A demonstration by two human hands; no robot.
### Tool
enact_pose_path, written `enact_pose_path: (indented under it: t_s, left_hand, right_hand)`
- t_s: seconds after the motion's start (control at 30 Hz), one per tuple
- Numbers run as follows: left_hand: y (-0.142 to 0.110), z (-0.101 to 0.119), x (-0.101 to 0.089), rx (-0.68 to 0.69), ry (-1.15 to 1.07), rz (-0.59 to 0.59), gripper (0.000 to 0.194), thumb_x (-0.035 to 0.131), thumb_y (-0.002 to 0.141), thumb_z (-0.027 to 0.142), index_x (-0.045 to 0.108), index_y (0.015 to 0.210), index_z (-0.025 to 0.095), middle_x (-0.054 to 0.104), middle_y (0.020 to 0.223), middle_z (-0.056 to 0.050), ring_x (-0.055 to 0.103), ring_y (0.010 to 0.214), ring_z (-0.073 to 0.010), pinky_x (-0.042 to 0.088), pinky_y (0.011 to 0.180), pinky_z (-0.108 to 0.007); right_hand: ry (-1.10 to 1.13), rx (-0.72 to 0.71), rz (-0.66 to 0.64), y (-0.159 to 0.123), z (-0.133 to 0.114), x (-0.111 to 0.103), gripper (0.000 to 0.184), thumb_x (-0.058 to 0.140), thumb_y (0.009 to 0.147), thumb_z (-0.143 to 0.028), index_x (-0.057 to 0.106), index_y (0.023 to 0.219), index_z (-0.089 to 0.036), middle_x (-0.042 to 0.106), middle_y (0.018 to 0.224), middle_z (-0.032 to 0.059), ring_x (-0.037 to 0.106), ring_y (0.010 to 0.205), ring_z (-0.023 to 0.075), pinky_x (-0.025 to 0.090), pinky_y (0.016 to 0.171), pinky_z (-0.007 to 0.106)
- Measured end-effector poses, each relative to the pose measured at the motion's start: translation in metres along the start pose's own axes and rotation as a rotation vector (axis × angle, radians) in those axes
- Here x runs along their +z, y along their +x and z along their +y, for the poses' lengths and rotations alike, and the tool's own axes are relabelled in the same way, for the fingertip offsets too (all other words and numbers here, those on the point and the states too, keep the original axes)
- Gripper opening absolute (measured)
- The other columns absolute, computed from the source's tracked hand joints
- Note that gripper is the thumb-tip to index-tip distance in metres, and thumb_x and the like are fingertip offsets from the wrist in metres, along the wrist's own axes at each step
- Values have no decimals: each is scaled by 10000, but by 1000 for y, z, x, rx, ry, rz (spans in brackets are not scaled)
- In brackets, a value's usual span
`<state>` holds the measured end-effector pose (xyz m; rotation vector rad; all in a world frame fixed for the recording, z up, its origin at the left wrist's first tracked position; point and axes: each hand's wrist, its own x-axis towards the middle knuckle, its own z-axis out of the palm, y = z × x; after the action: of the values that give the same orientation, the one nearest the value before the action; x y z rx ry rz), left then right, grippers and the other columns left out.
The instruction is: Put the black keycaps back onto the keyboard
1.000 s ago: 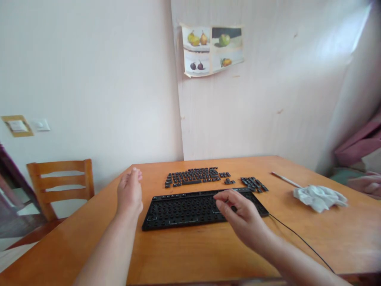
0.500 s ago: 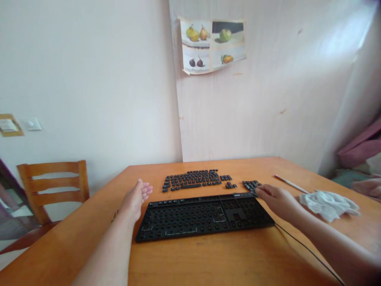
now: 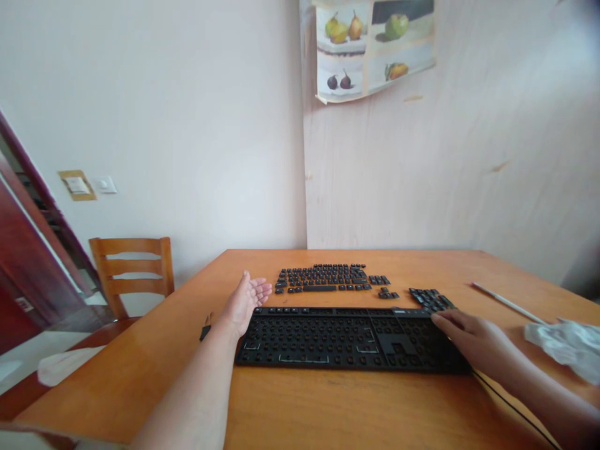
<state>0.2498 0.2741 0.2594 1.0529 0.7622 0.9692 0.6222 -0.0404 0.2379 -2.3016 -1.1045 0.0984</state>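
A black keyboard frame [image 3: 337, 337] with its keycaps taken off lies on the wooden table [image 3: 328, 412]. Behind it the removed keycaps [image 3: 323, 278] are laid out in rows, with a smaller group [image 3: 431, 299] to the right. My left hand [image 3: 246, 299] rests on its edge at the keyboard's left end, palm turned inward, fingers stretched out and holding nothing. My right hand [image 3: 473, 340] lies over the keyboard's right end, just in front of the small keycap group. Its fingers are curled downward; I cannot see anything in them.
A crumpled white cloth [image 3: 565, 344] lies at the right edge, with a thin white stick [image 3: 504, 301] behind it. The keyboard's black cable [image 3: 515, 406] runs toward the near right. A wooden chair [image 3: 134, 269] stands at the table's left. A fruit poster [image 3: 372, 47] hangs on the wall.
My right hand went from the keyboard's middle out to the small keycap group, then settled back over the keyboard's right end. My left hand turned palm inward. The view swung left.
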Motion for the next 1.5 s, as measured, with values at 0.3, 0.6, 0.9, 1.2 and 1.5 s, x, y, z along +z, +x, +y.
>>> enact_pose_path:
  t_s: [0.3, 0.6, 0.9, 1.2, 1.5]
  left_hand:
    - [-4, 1, 1, -6, 43, -15, 619, 366, 925, 622, 617, 1089, 81, 712, 902, -137, 666, 804, -197, 480, 684, -285]
    - [-8, 2, 6, -48, 81, -27, 647, 358, 913, 646, 599, 1119, 82, 716, 904, -142, 652, 746, -189, 477, 643, -285]
    - [-6, 4, 7, -29, 89, 8, 608, 412, 894, 646, 600, 1081, 99, 705, 862, -120, 646, 735, -179, 494, 663, -282]
    - [2, -5, 5, -8, 211, -27, 691, 437, 825, 731, 633, 1044, 105, 708, 857, -113, 644, 691, -175, 480, 638, -282]
    - [1, -5, 6, -33, 226, -12, 722, 457, 784, 765, 662, 979, 100, 705, 823, -110, 634, 659, -171, 467, 625, -285]
  right_hand:
    - [19, -7, -13, -4, -2, -1, 450, 458, 847, -613, 707, 972, -259, 747, 995, 19, 655, 1001, 273, 472, 842, 343]
    - [-25, -22, 12, -6, 4, -2, 449, 453, 874, -578, 696, 1041, -240, 732, 1074, 45, 649, 1025, 269, 486, 814, 340]
    - [-99, -253, 74, -4, -37, -41, 341, 489, 882, -529, 681, 924, -251, 716, 877, 27, 652, 804, 212, 476, 698, 304]
    - [-138, -479, 22, 63, -117, -16, 233, 486, 871, -332, 668, 780, -218, 675, 810, 35, 611, 744, 174, 443, 692, 279]
    - [-275, -520, -99, 145, -194, 59, 200, 561, 814, -252, 749, 876, -226, 698, 994, 64, 592, 960, 208, 436, 841, 286]
